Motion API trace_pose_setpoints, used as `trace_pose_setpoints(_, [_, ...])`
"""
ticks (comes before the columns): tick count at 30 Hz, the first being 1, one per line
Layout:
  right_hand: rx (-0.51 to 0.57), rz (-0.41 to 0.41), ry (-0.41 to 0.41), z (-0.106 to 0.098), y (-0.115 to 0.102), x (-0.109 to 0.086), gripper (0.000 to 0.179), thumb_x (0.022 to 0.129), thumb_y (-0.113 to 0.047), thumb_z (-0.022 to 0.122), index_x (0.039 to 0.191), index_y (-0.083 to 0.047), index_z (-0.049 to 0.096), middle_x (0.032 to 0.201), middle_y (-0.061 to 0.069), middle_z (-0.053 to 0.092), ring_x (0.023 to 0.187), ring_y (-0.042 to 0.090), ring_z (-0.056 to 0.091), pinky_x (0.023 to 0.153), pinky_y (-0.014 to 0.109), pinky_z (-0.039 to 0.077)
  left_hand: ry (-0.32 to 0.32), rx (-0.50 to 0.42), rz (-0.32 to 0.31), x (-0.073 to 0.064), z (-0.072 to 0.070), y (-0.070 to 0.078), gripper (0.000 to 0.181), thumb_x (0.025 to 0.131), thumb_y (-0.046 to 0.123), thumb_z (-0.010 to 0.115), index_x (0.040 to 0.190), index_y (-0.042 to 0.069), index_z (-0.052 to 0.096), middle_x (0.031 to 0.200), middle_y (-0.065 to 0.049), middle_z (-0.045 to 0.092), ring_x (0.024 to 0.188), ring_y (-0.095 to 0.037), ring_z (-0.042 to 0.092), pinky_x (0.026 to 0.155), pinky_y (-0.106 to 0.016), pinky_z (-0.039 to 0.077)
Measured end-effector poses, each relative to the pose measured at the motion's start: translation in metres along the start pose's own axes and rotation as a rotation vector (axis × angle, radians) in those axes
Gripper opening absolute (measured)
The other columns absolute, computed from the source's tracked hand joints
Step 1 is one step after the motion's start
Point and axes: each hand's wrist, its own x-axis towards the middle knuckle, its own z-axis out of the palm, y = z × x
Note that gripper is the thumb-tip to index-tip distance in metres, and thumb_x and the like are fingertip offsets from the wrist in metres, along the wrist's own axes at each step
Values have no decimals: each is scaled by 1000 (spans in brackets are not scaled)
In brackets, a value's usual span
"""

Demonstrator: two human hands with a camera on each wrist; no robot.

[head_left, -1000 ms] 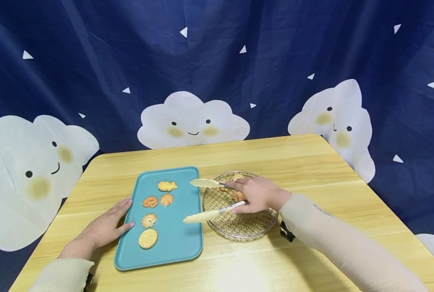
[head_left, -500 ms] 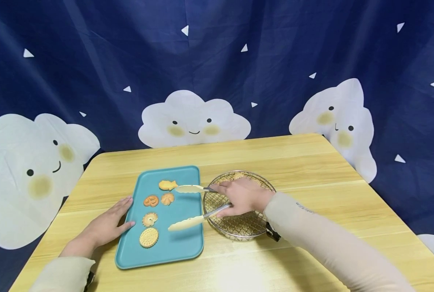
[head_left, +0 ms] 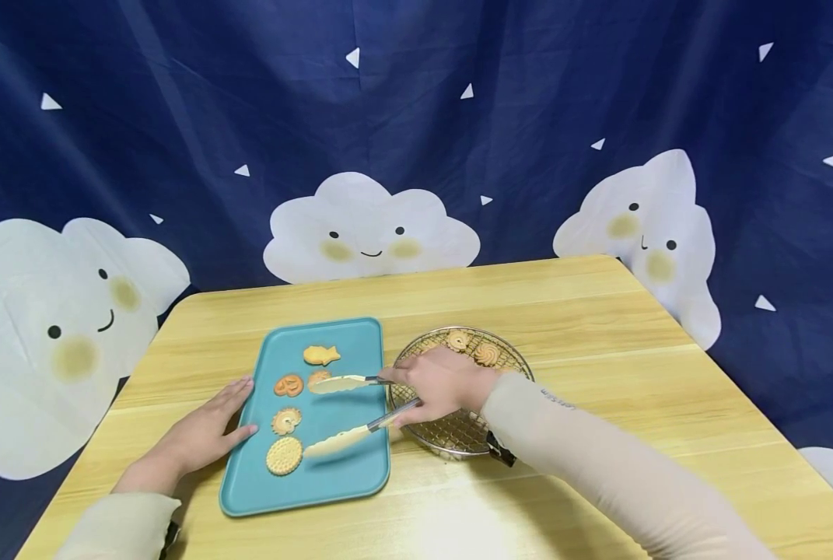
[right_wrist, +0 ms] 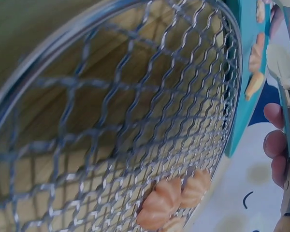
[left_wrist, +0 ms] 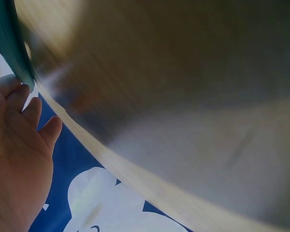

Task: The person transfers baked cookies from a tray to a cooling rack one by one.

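Note:
My right hand (head_left: 440,385) grips metal tongs with cream tips (head_left: 335,442) above the blue tray (head_left: 349,346). The tongs are spread apart with nothing between them. One tip overlaps a swirl cookie (head_left: 318,376); the other points at the edge of a round dotted cookie (head_left: 285,456). A fish-shaped cookie (head_left: 321,355), a pretzel-shaped cookie (head_left: 288,385) and a scalloped cookie (head_left: 286,421) lie on the tray too. My left hand (head_left: 202,432) rests at the tray's left edge, fingers extended. In the right wrist view, the tongs (right_wrist: 280,65) point towards the tray's cookies.
Right of the tray stands a round wire rack (head_left: 458,435), partly beneath my right hand. On its far side lie a ring-like cookie (head_left: 458,340) and a swirl cookie (head_left: 487,354). The wooden table (head_left: 633,404) ends at a dark blue curtain (head_left: 416,117).
My right hand has moved left from over the rack, bringing the tongs' tips farther across the tray. Cookies on the rack's far side are uncovered. The left hand has stayed in place.

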Motion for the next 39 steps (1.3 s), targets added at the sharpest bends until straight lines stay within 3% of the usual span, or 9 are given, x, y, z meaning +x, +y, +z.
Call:
trace_pose_setpoints(7, [25,-36,-20,-2,-9,9,76,85,-68,52,140,-15,50,121,2,64,82,12,65,44,15,40,0,2,3,0,0,0,78,92,43,60,144,-8,33,148,-28,29,133,-47,29,103,-60,29])
trace_pose_setpoints(12, [44,-55,-36,-4,-16,15,73,86,-66,52,139,-15,51,105,-3,68,55,3,49,38,16,35,-1,2,1,0,0,0,77,92,43,60,144,-8,33,148,-27,29,133,-47,29,103,-60,29])
trace_pose_setpoints(16, [55,-62,-43,-5,-19,18,71,86,-65,53,138,-16,52,113,-3,67,47,1,42,37,16,33,-6,-3,-2,0,0,0,78,92,44,59,144,-7,32,148,-27,29,133,-47,28,103,-60,29])
trace_pose_setpoints(21, [36,-75,-58,-4,-24,23,70,87,-65,52,137,-18,53,116,-3,67,49,0,44,40,15,34,-6,-3,-3,0,1,-1,78,92,45,59,145,-7,32,148,-27,29,133,-46,29,103,-60,29])
trace_pose_setpoints(32, [-17,-94,-63,-1,-32,30,68,86,-67,50,135,-20,56,95,-10,69,49,-1,42,38,17,31,-6,1,-18,0,1,0,79,92,45,59,145,-6,31,149,-26,28,133,-46,28,103,-61,30])
trace_pose_setpoints(39, [-19,-91,-83,-2,-37,34,68,86,-67,51,135,-21,56,95,-10,69,50,-2,43,40,15,34,-9,0,-18,0,0,1,79,92,45,59,145,-6,31,149,-26,28,133,-46,28,103,-61,30])
